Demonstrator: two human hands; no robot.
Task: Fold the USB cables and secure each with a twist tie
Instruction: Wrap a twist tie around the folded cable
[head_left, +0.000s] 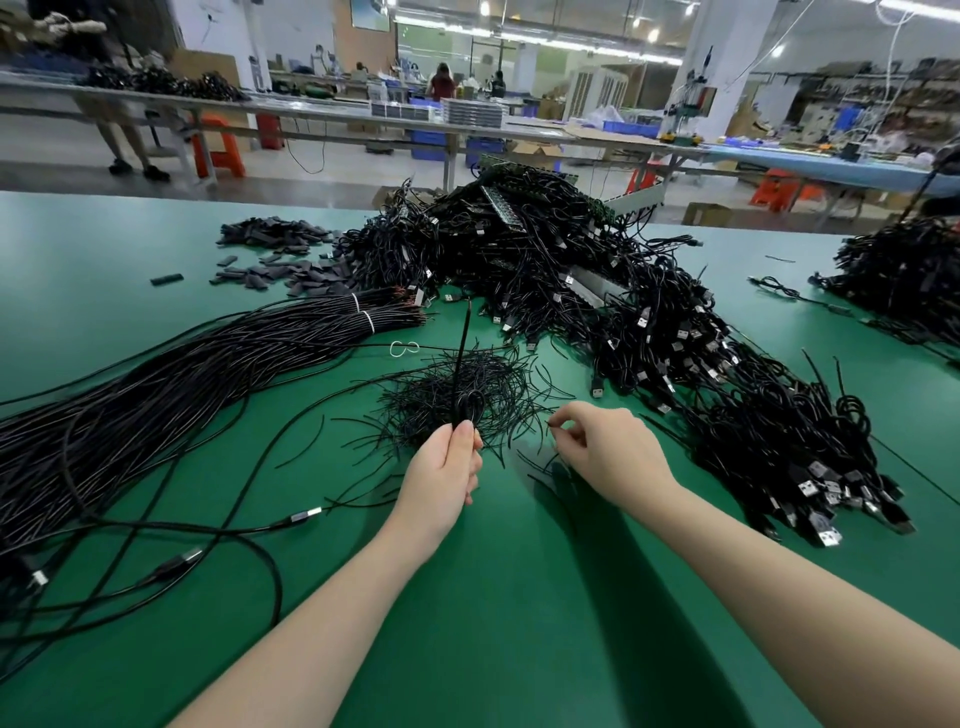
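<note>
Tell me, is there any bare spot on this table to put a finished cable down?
Yes. The green mat is bare between the forearms, near the front edge. Another bare patch lies far left, beyond the long cable bundle. The middle is crowded: the tie pile sits just past the left hand and right hand, and the USB heap fills the right.

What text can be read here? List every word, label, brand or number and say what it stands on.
No legible text anywhere.
USB plugs: no readable markings; too small.
Poster on the far wall: blurred, unreadable.
Stacked trays on the far bench: any labels too small to read.
Machine by the pillar: any markings blurred.
</note>
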